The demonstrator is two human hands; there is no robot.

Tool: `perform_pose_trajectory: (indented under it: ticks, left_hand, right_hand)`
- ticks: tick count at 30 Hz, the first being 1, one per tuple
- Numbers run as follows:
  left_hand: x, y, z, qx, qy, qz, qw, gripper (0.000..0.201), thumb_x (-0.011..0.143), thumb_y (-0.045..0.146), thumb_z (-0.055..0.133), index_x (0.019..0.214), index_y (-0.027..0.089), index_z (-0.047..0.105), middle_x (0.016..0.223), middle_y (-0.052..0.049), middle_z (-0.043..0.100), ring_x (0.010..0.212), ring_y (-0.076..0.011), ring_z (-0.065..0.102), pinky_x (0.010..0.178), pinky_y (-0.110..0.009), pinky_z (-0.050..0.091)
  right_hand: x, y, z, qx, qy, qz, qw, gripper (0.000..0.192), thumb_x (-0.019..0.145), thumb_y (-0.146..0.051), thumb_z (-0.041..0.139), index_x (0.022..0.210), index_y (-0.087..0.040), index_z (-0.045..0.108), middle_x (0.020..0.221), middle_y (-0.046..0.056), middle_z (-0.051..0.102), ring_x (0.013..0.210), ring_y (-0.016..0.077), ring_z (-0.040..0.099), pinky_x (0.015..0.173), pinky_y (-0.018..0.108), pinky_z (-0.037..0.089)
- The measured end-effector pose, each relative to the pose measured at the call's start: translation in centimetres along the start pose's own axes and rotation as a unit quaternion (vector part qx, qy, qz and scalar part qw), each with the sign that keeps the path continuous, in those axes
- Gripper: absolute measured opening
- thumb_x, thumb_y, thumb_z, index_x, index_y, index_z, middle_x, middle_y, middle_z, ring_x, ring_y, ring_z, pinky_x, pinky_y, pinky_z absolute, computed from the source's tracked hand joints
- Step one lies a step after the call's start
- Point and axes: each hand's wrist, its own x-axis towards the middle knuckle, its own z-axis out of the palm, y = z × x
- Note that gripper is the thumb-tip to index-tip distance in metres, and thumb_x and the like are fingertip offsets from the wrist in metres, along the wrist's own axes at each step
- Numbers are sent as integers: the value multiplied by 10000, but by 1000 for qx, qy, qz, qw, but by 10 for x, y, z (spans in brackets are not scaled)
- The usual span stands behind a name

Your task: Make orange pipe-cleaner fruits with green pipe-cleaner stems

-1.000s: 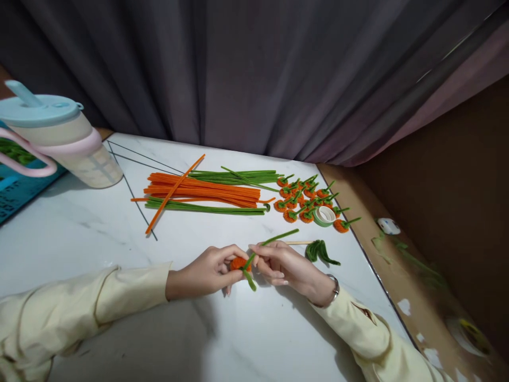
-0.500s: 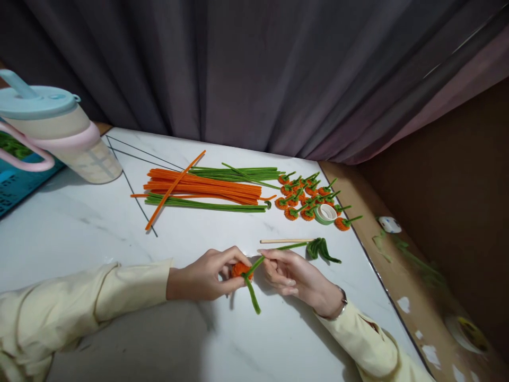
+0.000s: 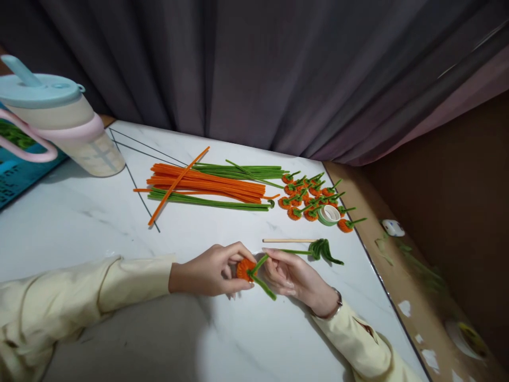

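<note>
Since the earlier frames the green pipe cleaner (image 3: 260,277) has swung: its long free end, which a second ago pointed up and away toward the far pile, is now folded down across the front of the orange coil (image 3: 243,269), with one short tail jutting toward the near right. Both hands sit slightly further right on the bench (image 3: 79,223), and the tumbler (image 3: 59,127) at the far left looks a touch higher in view, probably from a head shift.

Going left to right: the left hand (image 3: 207,273) pinches the orange coil between thumb and fingertips, low over the bench near its front middle. The right hand (image 3: 292,276) is curled, thumb and forefinger closed on the green pipe cleaner just beside the coil.

Risks, as I judge them: the coil is held only by friction at its rim, so a hard tug from the right hand could unwind it or pull the green pipe cleaner off centre. A loose pinch would let the springy wire flick back. The wire tips are sharp enough to prick fingertips. Further right, the wooden stick (image 3: 289,240) and the green leaf bundle (image 3: 323,249) lie near the right wrist and could be swept toward the bench edge.
</note>
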Motion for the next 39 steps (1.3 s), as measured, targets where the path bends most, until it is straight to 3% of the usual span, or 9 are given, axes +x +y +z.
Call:
perform_pose_trajectory:
  ticks: [12,16,19,22,24,27,30,33,39]
  left_hand:
    - [11,2,-14,-258,-128,-85,954,258,736,249,706,907,130,554,804,-62,695,475,-86,605,487,-221,536]
    - [12,3,-17,-278,-114,-90,950,228,738,225,705,905,126,586,813,-61,694,520,-86,601,516,-226,552]
    - [13,2,-18,-282,-100,-96,949,231,735,204,705,918,128,588,796,-56,695,522,-77,589,545,-225,558]
    - [14,2,-19,-283,-108,-98,948,210,733,185,702,902,117,599,779,-62,695,520,-76,584,536,-216,555]
    - [14,2,-20,-284,-114,-96,947,196,739,186,698,891,109,601,777,-76,696,512,-78,577,499,-200,541]
    - [14,0,-19,-290,-115,-90,946,201,732,193,709,874,105,597,776,-80,691,513,-77,576,499,-190,541]
    - [13,1,-19,-284,-106,-93,949,250,715,198,724,909,103,597,765,-68,677,506,-78,576,498,-195,539]
    - [13,2,-18,-285,-84,-98,950,280,694,190,739,913,112,583,838,-95,689,529,-96,607,510,-207,535]
    - [15,1,-20,-311,-50,-73,946,350,675,186,760,956,111,566,906,-146,700,619,-129,644,540,-202,520]
  right_hand:
    - [1,2,6,-29,66,-28,997,546,901,-464,433,481,-124,508,342,-54,391,259,28,264,294,165,188]
    - [-12,-6,12,-195,112,-69,972,509,863,-541,465,625,-108,589,440,-18,525,307,36,334,344,180,263]
    - [-30,-18,6,-421,171,-51,890,387,810,-486,581,686,-121,613,523,-2,570,404,64,424,413,197,333]
    - [-44,-28,-12,-615,305,-176,706,196,854,-334,545,857,-156,629,815,64,653,682,152,571,628,275,460]
    - [-48,-28,-25,-706,333,-250,573,174,854,-226,517,993,-152,589,1018,118,623,922,221,559,798,356,461]
    - [-44,-23,-31,-804,297,-236,458,244,865,-101,436,1077,-149,545,1032,118,603,953,227,533,812,365,452]
    - [-36,-17,-24,-840,293,-216,402,240,873,-52,387,985,-156,571,895,93,599,830,218,525,744,351,444]
    - [-31,-15,-18,-848,303,-217,378,225,885,-60,369,874,-154,573,843,92,570,771,208,509,705,327,435]
    - [-28,-20,-29,-820,307,-254,412,207,904,-104,344,849,-162,535,886,96,569,788,191,541,687,296,462]
